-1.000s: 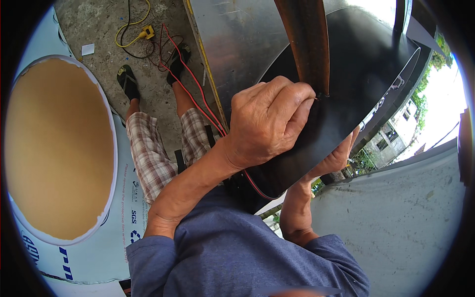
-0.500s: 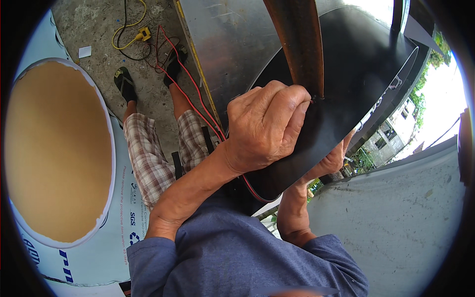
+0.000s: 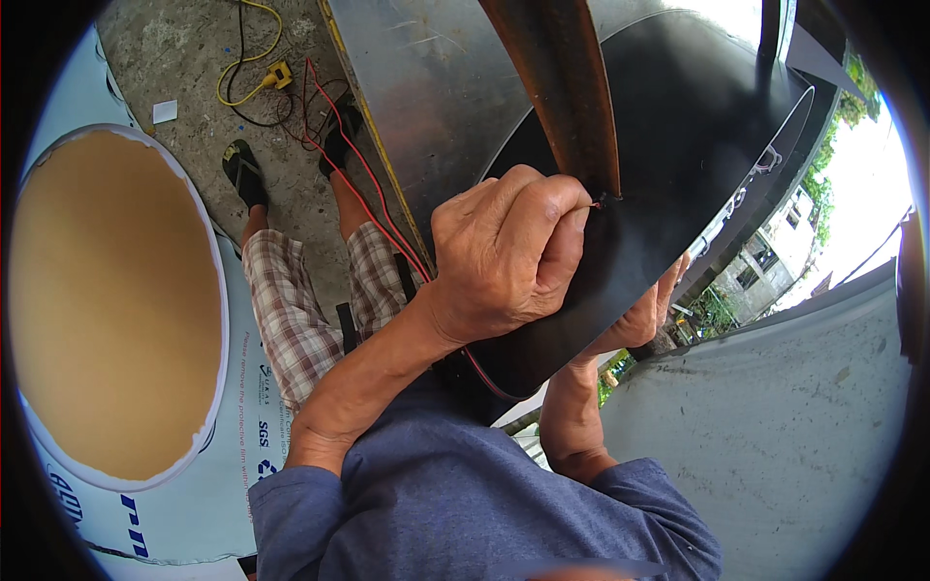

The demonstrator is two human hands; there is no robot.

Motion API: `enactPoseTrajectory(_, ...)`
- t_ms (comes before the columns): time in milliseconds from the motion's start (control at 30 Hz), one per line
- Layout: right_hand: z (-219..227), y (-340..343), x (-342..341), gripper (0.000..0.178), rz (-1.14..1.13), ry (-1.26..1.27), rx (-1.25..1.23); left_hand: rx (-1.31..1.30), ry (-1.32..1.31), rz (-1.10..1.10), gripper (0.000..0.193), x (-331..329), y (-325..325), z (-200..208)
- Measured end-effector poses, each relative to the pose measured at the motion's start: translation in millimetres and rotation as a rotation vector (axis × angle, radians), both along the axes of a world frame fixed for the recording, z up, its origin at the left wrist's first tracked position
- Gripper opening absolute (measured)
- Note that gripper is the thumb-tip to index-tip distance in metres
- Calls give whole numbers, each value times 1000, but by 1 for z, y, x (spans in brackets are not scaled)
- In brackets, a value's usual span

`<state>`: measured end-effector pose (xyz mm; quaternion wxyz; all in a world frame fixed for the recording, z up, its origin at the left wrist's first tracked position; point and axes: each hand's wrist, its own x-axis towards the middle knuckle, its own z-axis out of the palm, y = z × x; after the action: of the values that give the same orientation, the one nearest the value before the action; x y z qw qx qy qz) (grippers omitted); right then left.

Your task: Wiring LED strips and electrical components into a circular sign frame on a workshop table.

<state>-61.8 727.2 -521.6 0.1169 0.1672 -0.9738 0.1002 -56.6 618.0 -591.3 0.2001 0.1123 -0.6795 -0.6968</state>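
Note:
My left hand (image 3: 509,257) is closed in a pinch in front of a black curved panel (image 3: 668,126). At its fingertips a short thin wire (image 3: 597,204) shows, dark and reddish, running to the panel's surface just beside the lower end of a rusty steel bar (image 3: 572,97). Behind the panel's right-hand edge is my right hand (image 3: 641,318); part of its fingers shows against the back side, and the fingertips are hidden. A red and black cable (image 3: 387,218) comes up from the floor, passes behind my left wrist and bends along the panel's lower edge.
On the left a large tan disc with a white rim (image 3: 121,310) lies on pale printed sheeting (image 3: 242,407). A grey metal sheet (image 3: 417,77) stands beyond my left hand. A yellow cord connector (image 3: 279,75) and cables lie on the concrete floor near my feet. A grey-white sheet (image 3: 765,416) is at right.
My left hand has shifted slightly left, with a bit more thin wire showing at its fingertips. My right hand stays behind the panel edge, slightly lower. The view has tilted a little.

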Motion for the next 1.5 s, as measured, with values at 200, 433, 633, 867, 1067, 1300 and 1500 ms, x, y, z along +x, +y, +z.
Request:
enactPoseTrajectory(200, -5, -2, -1, 24, 10, 37, -28, 9, -30, 10, 14, 1, -2, 2)
enactPoseTrajectory(433, -1, 2, -4, 23, 15, -27, -57, 17, -40, 20, 17, -1, -4, 6)
enactPoseTrajectory(633, 6, -3, -3, 23, -4, -78, -15, 10, -68, -15, 18, 2, -3, 7)
enactPoseTrajectory(867, -1, -2, -6, 23, 35, -41, -56, 133, -110, -70, 17, 6, -1, 14)
enactPoseTrajectory(1067, -6, 2, -4, 24, 44, -13, -62, 243, -163, -49, 14, 10, 5, 12)
enactPoseTrajectory(1300, -6, 7, -5, 24, 81, -39, -56, 163, -169, 6, 13, 7, 2, 14)
enactPoseTrajectory(1500, -5, 2, -9, 24, 74, -48, -92, -46, -50, -107, 26, 2, -22, 20)
